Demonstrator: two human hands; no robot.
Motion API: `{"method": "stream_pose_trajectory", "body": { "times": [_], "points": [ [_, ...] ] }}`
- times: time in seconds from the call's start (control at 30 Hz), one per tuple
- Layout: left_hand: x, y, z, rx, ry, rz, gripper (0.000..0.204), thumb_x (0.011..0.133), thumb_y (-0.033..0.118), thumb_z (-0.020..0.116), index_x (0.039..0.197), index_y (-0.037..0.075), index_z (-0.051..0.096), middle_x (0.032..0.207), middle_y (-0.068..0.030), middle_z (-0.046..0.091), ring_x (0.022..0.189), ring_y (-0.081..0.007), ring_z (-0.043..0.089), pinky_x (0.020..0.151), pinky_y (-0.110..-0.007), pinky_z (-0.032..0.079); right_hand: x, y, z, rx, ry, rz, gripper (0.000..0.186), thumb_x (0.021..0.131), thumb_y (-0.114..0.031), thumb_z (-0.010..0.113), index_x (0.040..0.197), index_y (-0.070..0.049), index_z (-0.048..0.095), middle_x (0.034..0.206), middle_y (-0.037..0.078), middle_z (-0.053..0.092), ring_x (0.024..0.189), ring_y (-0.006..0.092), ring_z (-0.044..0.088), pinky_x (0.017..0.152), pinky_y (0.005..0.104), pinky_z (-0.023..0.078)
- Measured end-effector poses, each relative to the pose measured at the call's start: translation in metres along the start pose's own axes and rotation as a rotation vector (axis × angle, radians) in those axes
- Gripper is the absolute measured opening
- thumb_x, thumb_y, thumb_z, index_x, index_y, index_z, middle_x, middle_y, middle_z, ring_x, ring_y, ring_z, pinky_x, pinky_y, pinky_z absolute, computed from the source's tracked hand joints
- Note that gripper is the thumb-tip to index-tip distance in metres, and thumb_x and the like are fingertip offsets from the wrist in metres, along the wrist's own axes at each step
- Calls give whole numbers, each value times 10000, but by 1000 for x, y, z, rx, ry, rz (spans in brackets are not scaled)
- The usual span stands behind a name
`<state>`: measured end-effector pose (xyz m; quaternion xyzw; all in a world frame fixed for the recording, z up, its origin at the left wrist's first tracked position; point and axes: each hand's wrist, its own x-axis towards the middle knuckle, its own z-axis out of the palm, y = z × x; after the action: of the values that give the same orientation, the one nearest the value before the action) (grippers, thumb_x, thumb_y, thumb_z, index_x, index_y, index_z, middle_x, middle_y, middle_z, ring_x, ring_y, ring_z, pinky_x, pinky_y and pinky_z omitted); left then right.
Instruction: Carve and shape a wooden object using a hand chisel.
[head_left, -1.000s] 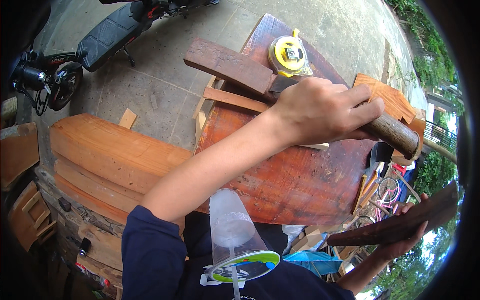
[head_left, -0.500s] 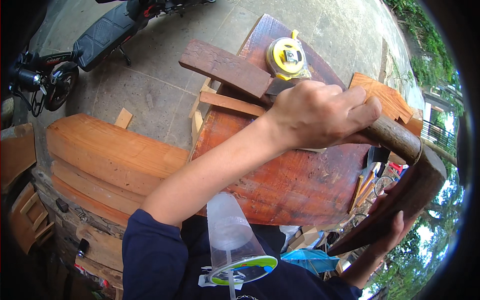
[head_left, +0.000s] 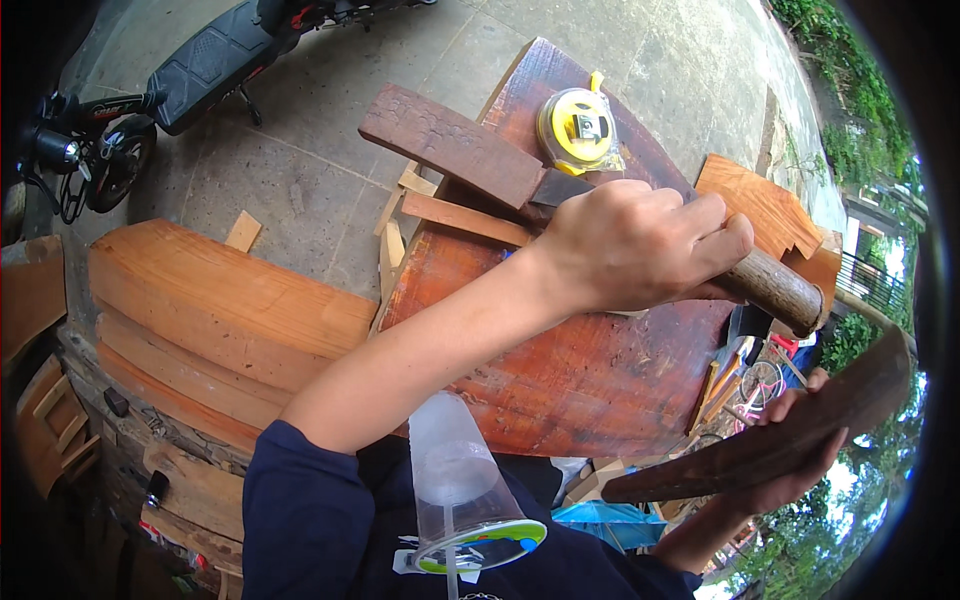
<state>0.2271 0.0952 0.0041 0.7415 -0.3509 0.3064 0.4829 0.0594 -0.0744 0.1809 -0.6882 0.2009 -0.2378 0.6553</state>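
Note:
My left hand [head_left: 640, 245] is closed around the round wooden handle [head_left: 775, 288] of a tool whose dark metal part [head_left: 560, 187] meets a reddish-brown wooden block [head_left: 450, 145]. Lower right, my right hand [head_left: 795, 470] grips a long dark wooden piece [head_left: 740, 450], held apart from the handle's end. Both are over or beside a worn red-brown wooden board [head_left: 530, 390], which carries a yellow tape measure [head_left: 577, 130] beyond my left hand. A narrow strip [head_left: 460, 218] lies along the block's near side.
Curved planks [head_left: 220, 290] are stacked at left. A black scooter [head_left: 205, 75] stands on the paving. An orange board [head_left: 755, 200] lies at right, near tools and a bicycle [head_left: 760, 385]. A plastic cup with a straw [head_left: 460, 480] is close below me, against my dark shirt.
The dark piece in my right hand rose to the handle's end half a second ago and is now lower and away from it. My left hand has shifted slightly down.

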Motion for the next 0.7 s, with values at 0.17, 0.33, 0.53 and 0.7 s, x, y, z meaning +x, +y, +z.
{"method": "stream_pose_trajectory", "body": {
  "times": [0.17,0.33,0.53,0.7],
  "points": [
    [-5,-4,-4,90,-31,7,399,877,473,690,1083,147,583,736,-3,474,537,-119,578,462,-279,462,-6,22,-3,-304,-82,54,623,1013,-372,548,1415,70,371,1153,219,574,739,226,609,573,313,548],
    [-3,-2,-2,83,-44,4,427,878,503,684,1095,147,592,745,4,485,568,-119,591,479,-294,469,-3,25,-2,-7,13,187,726,944,-404,636,1440,49,362,1122,236,564,671,244,626,508,333,556],
    [-5,-5,-7,54,-84,-8,470,864,541,688,1110,152,596,768,9,499,593,-125,610,503,-287,479,3,18,-10,-139,-19,67,584,1032,-417,497,1340,76,446,1129,196,596,724,226,619,565,303,526],
    [0,-2,-15,30,-107,-17,493,846,558,707,1113,157,602,774,8,501,610,-131,618,520,-289,484,-17,36,11,-344,-17,184,729,909,-414,656,1433,8,376,1044,220,592,673,253,642,531,327,544]
  ]
}}
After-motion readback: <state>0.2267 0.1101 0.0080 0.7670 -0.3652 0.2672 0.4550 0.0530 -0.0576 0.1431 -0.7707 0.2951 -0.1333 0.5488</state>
